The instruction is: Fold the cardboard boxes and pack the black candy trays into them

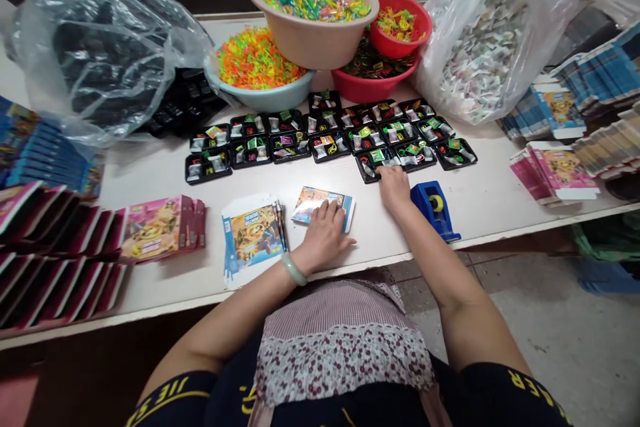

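My left hand (324, 232), with a pale green bangle at its wrist, lies flat with fingers spread on a blue printed cardboard box (306, 202). At the near edge of the tray rows, my right hand (395, 188) has its fingers curled onto a small black tray (367, 168); the fingertips are partly hidden. That tray holds a green packet and other small pieces. Beside my left hand lies a stack of flat blue cartons (254, 237). A blue tape dispenser (434, 210) stands just right of my right forearm.
Several filled black trays (207, 165) sit in rows. Behind them stand a beige basin (320, 40), a light blue basin (265, 99) and red basins (370, 88) of small pieces. Plastic bags (110, 47) flank these. Pink cartons (155, 227) stand left, more cartons (560, 170) right.
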Available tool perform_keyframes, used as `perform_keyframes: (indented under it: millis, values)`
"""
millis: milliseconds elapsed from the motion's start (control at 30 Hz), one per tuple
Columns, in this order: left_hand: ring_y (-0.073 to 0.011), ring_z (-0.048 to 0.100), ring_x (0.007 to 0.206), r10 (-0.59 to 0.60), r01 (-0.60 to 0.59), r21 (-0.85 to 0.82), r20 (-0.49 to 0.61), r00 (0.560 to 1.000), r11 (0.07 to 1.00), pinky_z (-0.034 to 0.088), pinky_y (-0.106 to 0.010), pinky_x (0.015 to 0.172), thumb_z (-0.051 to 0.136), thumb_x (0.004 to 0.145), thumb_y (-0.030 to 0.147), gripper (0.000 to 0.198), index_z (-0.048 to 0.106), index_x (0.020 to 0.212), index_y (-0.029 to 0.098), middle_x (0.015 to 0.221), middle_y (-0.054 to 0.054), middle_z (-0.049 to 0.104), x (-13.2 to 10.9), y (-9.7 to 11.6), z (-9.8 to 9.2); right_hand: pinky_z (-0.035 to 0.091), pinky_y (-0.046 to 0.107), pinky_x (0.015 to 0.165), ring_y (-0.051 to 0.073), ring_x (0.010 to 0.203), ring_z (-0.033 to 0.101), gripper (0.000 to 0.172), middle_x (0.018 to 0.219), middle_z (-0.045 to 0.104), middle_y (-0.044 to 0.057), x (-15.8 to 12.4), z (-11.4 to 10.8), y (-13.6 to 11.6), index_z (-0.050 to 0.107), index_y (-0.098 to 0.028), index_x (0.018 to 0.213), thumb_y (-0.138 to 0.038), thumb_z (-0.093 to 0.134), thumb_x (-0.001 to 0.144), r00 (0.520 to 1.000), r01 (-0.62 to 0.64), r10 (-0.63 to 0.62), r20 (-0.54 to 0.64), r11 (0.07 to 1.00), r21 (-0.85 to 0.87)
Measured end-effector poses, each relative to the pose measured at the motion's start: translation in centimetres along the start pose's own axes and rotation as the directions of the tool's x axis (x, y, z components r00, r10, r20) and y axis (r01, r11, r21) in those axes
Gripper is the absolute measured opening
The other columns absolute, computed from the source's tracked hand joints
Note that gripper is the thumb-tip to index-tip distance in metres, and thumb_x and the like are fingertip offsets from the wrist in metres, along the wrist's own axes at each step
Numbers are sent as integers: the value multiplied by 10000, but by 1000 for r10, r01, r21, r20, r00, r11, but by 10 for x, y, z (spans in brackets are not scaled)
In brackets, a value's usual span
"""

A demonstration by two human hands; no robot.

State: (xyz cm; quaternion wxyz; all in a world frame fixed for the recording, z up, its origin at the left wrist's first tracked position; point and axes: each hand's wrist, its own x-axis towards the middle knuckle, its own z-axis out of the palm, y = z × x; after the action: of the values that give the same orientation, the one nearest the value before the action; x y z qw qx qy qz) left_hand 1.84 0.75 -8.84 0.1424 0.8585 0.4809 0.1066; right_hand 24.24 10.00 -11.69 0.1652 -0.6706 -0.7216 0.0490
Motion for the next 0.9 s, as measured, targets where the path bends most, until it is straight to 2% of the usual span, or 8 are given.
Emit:
perform_keyframes:
  millis: [133, 300, 367, 467, 533, 700, 800, 900]
  values:
    - [-406, 424, 1219, -78, 78, 67, -3, 997, 995, 383, -554, 995, 722, 736, 477, 569, 524, 1117, 104, 1278, -228, 487, 14, 9, 11, 384, 423, 849, 295, 987, 523, 284, 1010, 693, 136, -21, 1, -15, 654, -172, 1084, -139, 458, 882, 996, 81, -82, 47, 997, 13]
    - [-355, 480, 1107, -63, 59, 126, 31, 998, 990, 445, -503, 911, 589, 805, 243, 263, 560, 1030, 108, 1169, -212, 518, 12, -3, 3, 386, 455, 915, 306, 1066, 527, 323, 1162, 658, 135, -38, -8, -21, 607, -175, 1208, -239, 505, 909, 980, 179, -189, 69, 976, 124]
    - [-345, 489, 1083, -34, 29, 128, 39, 999, 991, 459, -499, 903, 551, 802, 189, 226, 565, 1015, 114, 1149, -206, 523, 9, -5, 1, 330, 504, 1010, 334, 1235, 435, 419, 1332, 562, 127, -34, -10, -18, 561, -212, 1289, -303, 577, 880, 967, 233, -244, 67, 963, 137]
    - [-329, 502, 1069, -3, -1, 111, 35, 999, 994, 479, -482, 894, 530, 809, 180, 206, 559, 1006, 127, 1164, -196, 520, 8, -8, -1, 184, 610, 1089, 414, 1405, 180, 576, 1527, 342, 72, -23, -9, -12, 526, -306, 1340, -396, 683, 793, 952, 263, -276, 134, 959, 108]
    - [-300, 525, 1038, 15, -16, 60, 24, 1000, 998, 499, -448, 859, 510, 823, 183, 161, 555, 974, 145, 1159, -176, 527, 9, -10, -3, 144, 649, 1086, 432, 1417, 134, 570, 1547, 299, 55, -17, -5, -10, 526, -343, 1339, -417, 672, 793, 948, 244, -260, 187, 964, 104]
    - [-205, 565, 888, 63, -80, -174, -104, 993, 982, 497, -353, 791, 465, 832, 146, 63, 515, 810, 178, 1037, -108, 584, 14, -20, -14, 240, 595, 1061, 369, 1327, 330, 511, 1473, 396, 83, -16, 0, -9, 544, -350, 1329, -340, 627, 825, 946, 240, -260, 194, 963, 120]
    - [-181, 564, 864, -7, -61, -367, -180, 984, 928, 486, -329, 774, 471, 798, 117, 105, 468, 719, 186, 1002, -83, 611, 19, -30, -20, 297, 527, 1053, 331, 1279, 389, 508, 1437, 423, 103, -30, -7, -9, 584, -315, 1299, -313, 667, 797, 941, 272, -297, 161, 949, 159]
    - [-167, 576, 873, -95, -20, -557, -177, 980, 830, 486, -299, 735, 504, 778, 143, 118, 457, 674, 175, 1075, -84, 626, 23, -40, -23, 312, 505, 1065, 309, 1293, 379, 507, 1431, 427, 81, -50, -19, -12, 591, -329, 1285, -320, 686, 788, 898, 373, -415, 142, 893, 251]
